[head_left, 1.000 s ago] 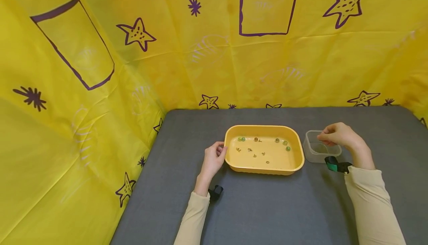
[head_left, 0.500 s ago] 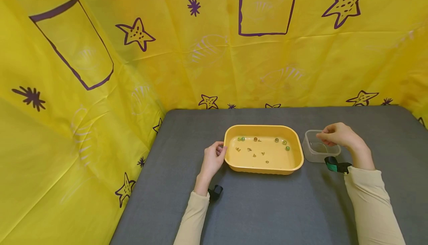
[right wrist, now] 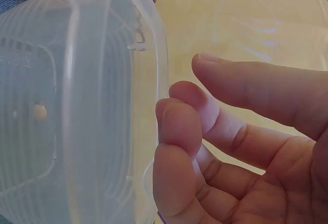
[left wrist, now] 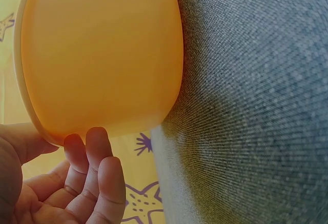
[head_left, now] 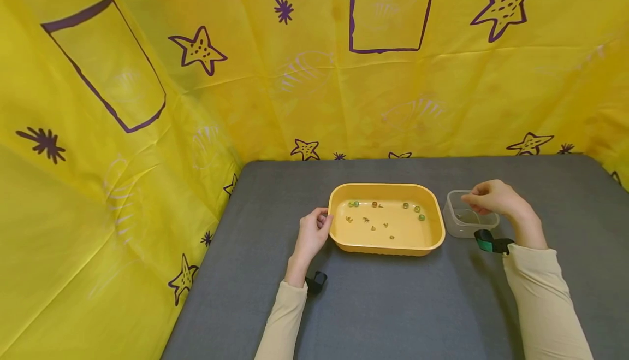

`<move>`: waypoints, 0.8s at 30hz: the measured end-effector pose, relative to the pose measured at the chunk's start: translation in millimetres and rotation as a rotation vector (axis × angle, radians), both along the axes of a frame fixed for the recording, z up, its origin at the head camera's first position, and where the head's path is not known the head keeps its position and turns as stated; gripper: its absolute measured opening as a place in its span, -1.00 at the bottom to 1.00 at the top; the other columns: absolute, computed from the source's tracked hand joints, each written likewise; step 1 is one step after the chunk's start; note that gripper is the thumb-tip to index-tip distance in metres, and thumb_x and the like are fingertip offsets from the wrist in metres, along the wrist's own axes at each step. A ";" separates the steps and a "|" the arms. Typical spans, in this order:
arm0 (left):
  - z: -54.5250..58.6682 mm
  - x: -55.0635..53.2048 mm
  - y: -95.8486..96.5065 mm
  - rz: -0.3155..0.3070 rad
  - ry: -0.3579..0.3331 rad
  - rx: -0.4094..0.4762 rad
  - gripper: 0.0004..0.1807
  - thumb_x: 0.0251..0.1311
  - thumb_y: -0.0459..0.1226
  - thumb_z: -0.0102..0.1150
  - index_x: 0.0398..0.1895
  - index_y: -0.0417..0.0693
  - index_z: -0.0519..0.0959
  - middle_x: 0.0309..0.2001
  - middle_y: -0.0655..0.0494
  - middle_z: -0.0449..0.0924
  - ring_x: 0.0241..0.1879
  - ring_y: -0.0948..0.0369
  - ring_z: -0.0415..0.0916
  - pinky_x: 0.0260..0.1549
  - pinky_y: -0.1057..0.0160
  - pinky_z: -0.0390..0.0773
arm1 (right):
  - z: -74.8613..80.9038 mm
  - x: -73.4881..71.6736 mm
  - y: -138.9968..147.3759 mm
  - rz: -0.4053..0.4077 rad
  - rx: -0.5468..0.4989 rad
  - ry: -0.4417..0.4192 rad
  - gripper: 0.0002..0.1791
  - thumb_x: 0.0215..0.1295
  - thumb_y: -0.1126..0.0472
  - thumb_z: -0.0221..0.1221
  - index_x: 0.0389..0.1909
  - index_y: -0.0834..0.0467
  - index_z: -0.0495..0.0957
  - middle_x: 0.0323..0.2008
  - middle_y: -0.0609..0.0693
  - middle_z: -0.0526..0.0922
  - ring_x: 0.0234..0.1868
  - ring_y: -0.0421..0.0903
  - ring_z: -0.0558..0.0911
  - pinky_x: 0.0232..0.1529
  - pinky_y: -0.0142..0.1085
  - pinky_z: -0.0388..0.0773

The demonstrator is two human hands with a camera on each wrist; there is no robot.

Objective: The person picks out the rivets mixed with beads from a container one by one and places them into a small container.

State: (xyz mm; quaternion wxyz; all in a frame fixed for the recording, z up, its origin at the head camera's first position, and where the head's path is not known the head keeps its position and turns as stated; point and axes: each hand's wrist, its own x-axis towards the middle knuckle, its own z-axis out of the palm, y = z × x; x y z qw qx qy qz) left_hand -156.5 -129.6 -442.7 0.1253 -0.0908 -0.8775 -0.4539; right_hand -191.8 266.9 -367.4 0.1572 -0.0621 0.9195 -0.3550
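Observation:
In the head view, my left hand [head_left: 313, 233] holds the left end of a yellow plastic tub [head_left: 388, 249]. The left wrist view has the thumb at the rim and curled fingertips [left wrist: 97, 144] against the outer wall. Inside the tub lie green marbles [head_left: 417, 209], a brown marble [head_left: 375, 205] and several small brass-coloured pieces [head_left: 366, 219], too small to identify. My right hand [head_left: 493, 199] hovers over a clear plastic container [head_left: 457, 228]. Thumb and forefinger stand apart with nothing between them. A small pale spot [right wrist: 40, 112] shows through the container's wall.
The tub and container stand close together on a grey cloth-covered table [head_left: 383, 305]. A yellow printed curtain [head_left: 304, 108] hangs behind the table and along its left side. Black straps are on both wrists.
My right thumb and forefinger have parted slightly above the container, and a small speck now shows inside it. The left hand keeps its hold on the tub. The head view has shifted slightly.

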 end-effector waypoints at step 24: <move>0.1 0.7 -0.5 -0.002 -0.012 0.002 -0.78 0.20 -0.38 0.12 -0.18 -0.42 0.55 -0.54 0.00 0.48 -0.58 0.24 0.36 -0.59 0.39 0.40 | 8.7 -4.2 -10.2 0.005 0.029 0.037 -0.62 0.28 0.05 0.10 -0.50 0.31 0.50 -0.62 -0.06 0.47 -0.48 -0.07 0.46 -0.40 -0.23 0.39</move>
